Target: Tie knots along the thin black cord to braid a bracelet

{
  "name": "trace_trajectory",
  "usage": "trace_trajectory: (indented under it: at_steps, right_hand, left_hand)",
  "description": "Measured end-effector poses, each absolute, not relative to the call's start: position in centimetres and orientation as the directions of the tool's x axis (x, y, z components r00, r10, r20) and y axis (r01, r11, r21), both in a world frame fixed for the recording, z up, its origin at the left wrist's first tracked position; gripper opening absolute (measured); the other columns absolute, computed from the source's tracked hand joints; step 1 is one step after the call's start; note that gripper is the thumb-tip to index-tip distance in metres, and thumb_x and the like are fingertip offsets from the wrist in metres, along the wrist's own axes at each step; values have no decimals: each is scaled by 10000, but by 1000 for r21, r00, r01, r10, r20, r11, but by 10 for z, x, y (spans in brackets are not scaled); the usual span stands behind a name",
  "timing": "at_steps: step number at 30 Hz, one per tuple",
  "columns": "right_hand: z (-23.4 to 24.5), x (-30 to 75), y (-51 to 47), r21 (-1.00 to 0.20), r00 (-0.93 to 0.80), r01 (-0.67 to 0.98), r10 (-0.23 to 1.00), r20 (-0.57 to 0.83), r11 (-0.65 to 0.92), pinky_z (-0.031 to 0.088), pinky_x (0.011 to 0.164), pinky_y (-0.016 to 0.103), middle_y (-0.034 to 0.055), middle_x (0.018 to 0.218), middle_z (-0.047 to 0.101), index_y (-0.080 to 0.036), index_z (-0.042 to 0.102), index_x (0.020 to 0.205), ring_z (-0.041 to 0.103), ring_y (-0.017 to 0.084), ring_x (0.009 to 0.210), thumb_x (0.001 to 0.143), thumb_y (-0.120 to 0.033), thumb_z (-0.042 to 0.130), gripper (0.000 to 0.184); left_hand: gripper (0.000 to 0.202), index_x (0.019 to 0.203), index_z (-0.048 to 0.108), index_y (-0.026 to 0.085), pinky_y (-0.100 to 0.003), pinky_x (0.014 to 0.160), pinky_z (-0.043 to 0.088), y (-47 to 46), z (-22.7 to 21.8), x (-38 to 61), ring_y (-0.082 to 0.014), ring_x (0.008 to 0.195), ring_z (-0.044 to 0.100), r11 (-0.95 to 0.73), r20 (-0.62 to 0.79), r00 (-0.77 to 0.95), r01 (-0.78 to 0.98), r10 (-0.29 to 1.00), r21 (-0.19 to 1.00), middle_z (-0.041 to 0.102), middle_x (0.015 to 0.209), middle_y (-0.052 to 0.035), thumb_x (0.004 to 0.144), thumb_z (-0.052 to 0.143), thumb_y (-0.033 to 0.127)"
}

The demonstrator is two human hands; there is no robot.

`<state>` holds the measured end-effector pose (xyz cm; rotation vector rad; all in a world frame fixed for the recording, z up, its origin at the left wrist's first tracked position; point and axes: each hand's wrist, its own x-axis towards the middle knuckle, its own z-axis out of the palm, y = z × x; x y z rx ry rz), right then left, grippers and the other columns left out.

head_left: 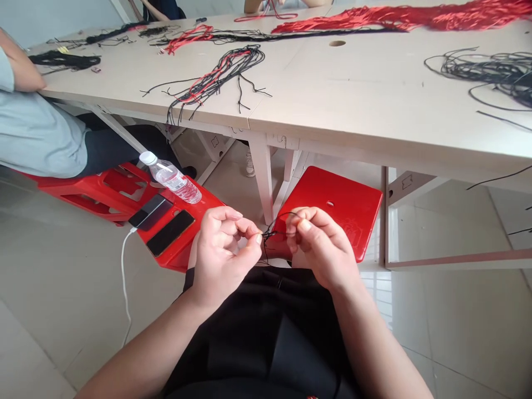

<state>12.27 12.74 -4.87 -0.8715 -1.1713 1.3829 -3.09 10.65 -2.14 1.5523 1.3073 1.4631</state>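
Right hand (322, 249) free rightward — red stool (336, 202) ahead

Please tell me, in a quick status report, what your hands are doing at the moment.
Left hand, right hand: both pinching thin black cord at the fingertips. Red plastic stool beyond the hands, below the cord.

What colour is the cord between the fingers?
The cord is black, seen best in the head view.

Thin black cord (277, 220), pinched taut-free in front of me
Between my left fingertips (258, 239) and right fingertips (292, 226) it arcs in a small loop, bunched near my left, with one loose end hanging down.
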Motion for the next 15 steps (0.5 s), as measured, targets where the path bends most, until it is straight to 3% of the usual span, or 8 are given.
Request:
trace_trajectory:
  at_steps: [2, 5, 9, 12, 15]
  right_hand:
    - [-49, 122, 126, -973, -177, -210, 975, 132, 94, 501, 533, 222, 12, 825, 581, -207, 567, 972, 539, 100, 612, 763, -349, 671, 274]
    - [-47, 119, 126, -984, -232, -156, 965, 125, 90, 498, 560, 229, 12, 748, 593, -194, 600, 842, 543, 111, 621, 790, -347, 646, 168]
    - [-49, 126, 136, -935, -273, -354, 960, 69, -33, 469, 530, 269, -1, 637, 524, -208, 419, 624, 496, 125, 573, 883, -398, 456, 323]
    - [-51, 147, 147, -884, -215, -463, 959, 183, 65, 462, 558, 307, -19, 560, 443, -208, 266, 558, 471, 143, 574, 911, -403, 325, 408]
    - [-57, 188, 154, -789, -5, -579, 967, 254, 204, 408, 521, 310, -29, 561, 504, -215, 375, 508, 450, 126, 521, 901, -362, 385, 420]
  left_hand:
    - [362, 927, 404, 223, -205, 553, 529, 106, -21, -30, -97, 626, 626, -281, 310, -111, 219, 944, 934, 603, 670, 52, 698, 623, 48]
    - [359, 920, 412, 223, -216, 557, 531, 105, -21, -29, -104, 628, 634, -292, 317, -93, 218, 944, 931, 602, 664, 55, 690, 633, 58]
    - [336, 900, 427, 222, -198, 521, 503, 106, -25, -33, -93, 600, 618, -221, 241, -135, 147, 961, 964, 604, 665, 54, 690, 643, 74]
    - [321, 871, 429, 218, -193, 516, 483, 111, -27, -39, -80, 568, 597, -100, 95, -172, -21, 981, 995, 600, 651, 59, 675, 651, 95]
    - [330, 829, 434, 205, -210, 551, 488, 116, -27, -46, -71, 542, 575, 13, -47, -193, -176, 980, 984, 595, 621, 64, 619, 664, 94]
